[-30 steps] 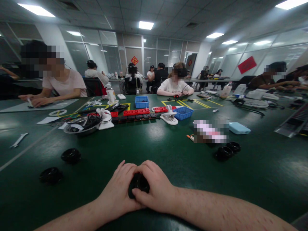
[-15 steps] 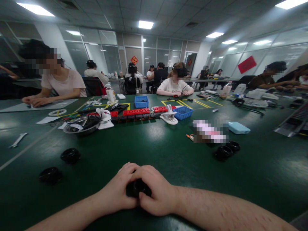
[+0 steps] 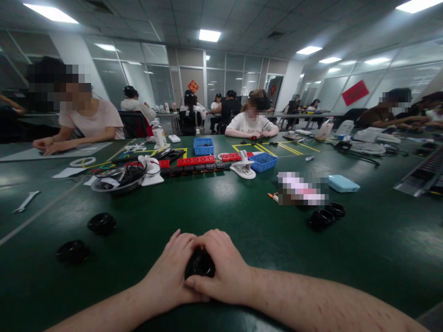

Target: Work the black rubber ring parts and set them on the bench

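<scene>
Between my two hands, low in the middle of the head view, is a black round part (image 3: 202,264) with a glossy ring-shaped opening facing up toward me. My left hand (image 3: 168,272) wraps its left side, and my right hand (image 3: 225,269) grips its right side with the thumb across the front. The hands touch each other, and much of the part is hidden under the fingers. Two similar black round parts, a farther one (image 3: 101,223) and a nearer one (image 3: 72,252), sit on the green table (image 3: 145,221) to my left. Another such pair (image 3: 321,218) stands to my right.
A wrench (image 3: 26,201) lies at the far left. Ahead are a metal bowl (image 3: 117,184) of cables, a red row of blocks (image 3: 195,160), a white clip (image 3: 243,167) and a blue basket (image 3: 264,162). A light-blue box (image 3: 343,183) lies right. Several people sit around.
My right thumb has shifted left over the part's front, and both hands have turned slightly around it. More of its ring-shaped opening shows now.
</scene>
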`<state>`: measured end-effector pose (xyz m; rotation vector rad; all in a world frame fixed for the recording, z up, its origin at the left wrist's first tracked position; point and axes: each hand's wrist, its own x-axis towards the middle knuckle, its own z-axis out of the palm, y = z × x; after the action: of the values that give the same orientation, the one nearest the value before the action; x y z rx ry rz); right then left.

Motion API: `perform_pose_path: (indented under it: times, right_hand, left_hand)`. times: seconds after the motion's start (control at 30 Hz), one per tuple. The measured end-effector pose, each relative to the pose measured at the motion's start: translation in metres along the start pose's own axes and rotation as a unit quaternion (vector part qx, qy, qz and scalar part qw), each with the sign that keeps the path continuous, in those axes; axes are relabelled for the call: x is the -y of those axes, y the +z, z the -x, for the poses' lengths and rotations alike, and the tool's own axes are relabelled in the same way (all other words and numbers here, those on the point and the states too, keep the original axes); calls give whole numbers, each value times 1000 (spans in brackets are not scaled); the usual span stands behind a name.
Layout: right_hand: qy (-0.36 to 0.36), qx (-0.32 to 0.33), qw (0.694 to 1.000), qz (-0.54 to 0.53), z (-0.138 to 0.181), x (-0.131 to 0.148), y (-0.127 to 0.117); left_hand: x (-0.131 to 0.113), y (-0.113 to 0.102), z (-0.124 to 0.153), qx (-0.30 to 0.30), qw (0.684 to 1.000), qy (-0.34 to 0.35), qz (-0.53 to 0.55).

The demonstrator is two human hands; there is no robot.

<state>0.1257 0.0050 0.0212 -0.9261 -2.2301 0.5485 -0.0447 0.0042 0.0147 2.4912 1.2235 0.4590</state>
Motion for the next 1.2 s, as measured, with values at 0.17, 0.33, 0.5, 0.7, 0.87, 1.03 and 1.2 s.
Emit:
perform_pose_path:
  times: [0.17,0.33,0.5,0.7,0.87,1.03,1.2]
  right_hand:
    - [-6,13,1000,7,-1,2,-1]
    - [-66,-8,997,-46,1,0,-2]
    - [-120,-5,990,-80,1,1,-5]
    - [-82,-26,995,-58,1,1,-4]
    - [-12,5,1000,2,0,1,-1]
    - [-34,7,999,-21,0,1,-2]
    - [-106,17,992,-64,0,0,-4]
  left_hand:
    - [-8,-3,0,-2,1000,5,-20]
    - [-10,-9,-5,22,999,1,38]
    - [-5,-10,-5,43,996,26,80]
    - [0,-5,-2,28,998,14,56]
    - [-5,-5,-2,11,1000,0,22]
    - [-9,-7,-4,6,1000,-1,19]
    - [-9,-11,-6,35,996,21,74]
